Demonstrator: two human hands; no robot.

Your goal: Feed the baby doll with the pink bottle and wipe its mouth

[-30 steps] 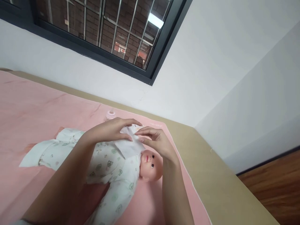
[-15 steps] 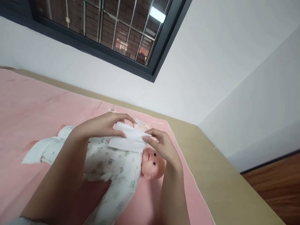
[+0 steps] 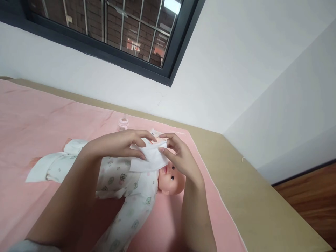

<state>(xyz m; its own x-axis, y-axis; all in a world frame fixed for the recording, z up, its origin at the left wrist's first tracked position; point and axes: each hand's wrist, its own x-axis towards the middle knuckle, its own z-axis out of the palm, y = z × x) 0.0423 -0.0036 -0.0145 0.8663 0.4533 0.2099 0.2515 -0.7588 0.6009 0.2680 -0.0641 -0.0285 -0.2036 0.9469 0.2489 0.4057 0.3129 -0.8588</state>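
A little pink baby bottle (image 3: 123,123) stands near the far edge of the pink mat (image 3: 39,112). The mat lies on a tan table (image 3: 236,196). Past the table's far edge is a white wall (image 3: 210,77) with a dark window (image 3: 118,28). Brown wood (image 3: 312,192) shows past the right edge.

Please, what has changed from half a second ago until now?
The left hand moved closer to the right hand, and the white cloth between them looks less flat. The bottle, mostly hidden before, shows more. The right fingers still pinch the cloth; the doll stays on the pink mat.
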